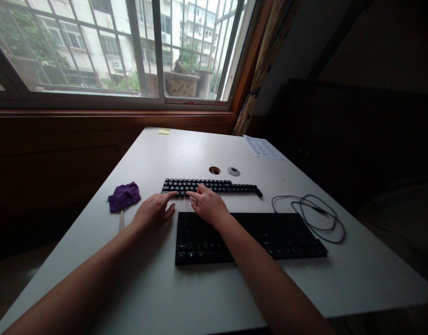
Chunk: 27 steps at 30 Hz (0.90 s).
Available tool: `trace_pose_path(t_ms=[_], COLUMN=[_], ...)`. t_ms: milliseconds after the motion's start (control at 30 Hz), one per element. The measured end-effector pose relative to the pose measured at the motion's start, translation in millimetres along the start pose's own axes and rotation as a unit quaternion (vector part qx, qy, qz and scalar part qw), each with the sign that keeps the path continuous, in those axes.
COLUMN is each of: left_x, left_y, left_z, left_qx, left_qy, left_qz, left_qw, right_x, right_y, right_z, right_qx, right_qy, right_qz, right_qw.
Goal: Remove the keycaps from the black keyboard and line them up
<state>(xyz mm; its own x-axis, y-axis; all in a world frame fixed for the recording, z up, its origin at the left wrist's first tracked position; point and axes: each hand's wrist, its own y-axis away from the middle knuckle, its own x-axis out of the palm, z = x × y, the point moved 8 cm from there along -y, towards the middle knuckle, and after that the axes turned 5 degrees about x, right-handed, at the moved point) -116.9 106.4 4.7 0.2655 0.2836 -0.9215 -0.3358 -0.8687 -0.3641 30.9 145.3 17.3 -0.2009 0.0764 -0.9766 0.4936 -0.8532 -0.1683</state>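
Observation:
Black keycaps [214, 186] stand in close rows on the white table [137, 288], behind a black keyboard [270, 237]. At the left end of these rows, my left hand [153, 209] has its index fingertip on or just over the front keycaps, thumb apart, holding nothing visible. Close beside it, my right hand [210, 204] points its index finger at the same front row, its other fingers curled. Something small and pale shows under those curled fingers, too small to name. My right forearm passes over the keyboard and hides part of it.
A purple cloth [124, 197] and a thin pale stick [121, 220] lie left of my left hand. To the right is a coiled black cable [327, 228]. Farther back are a cable hole [214, 170], its grey cover [234, 171], printed paper [264, 147] and a yellow note [163, 131].

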Motion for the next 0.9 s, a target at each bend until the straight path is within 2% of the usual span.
trace_pose_path(t_ms=[500,900], left_x=[2,10], left_y=[0,0], left_z=[1,-2], left_qx=[-0.004,-0.014], left_qy=[0.009,0.014], left_qz=[0.013,0.058], left_qw=[1.0,0.998], right_x=[0,-1], right_y=[-1,0], right_z=[1,2], right_qx=[-0.007,-0.011], right_qy=[0.003,-0.004], right_qz=[-0.005,0.005], right_qw=[1.0,1.0])
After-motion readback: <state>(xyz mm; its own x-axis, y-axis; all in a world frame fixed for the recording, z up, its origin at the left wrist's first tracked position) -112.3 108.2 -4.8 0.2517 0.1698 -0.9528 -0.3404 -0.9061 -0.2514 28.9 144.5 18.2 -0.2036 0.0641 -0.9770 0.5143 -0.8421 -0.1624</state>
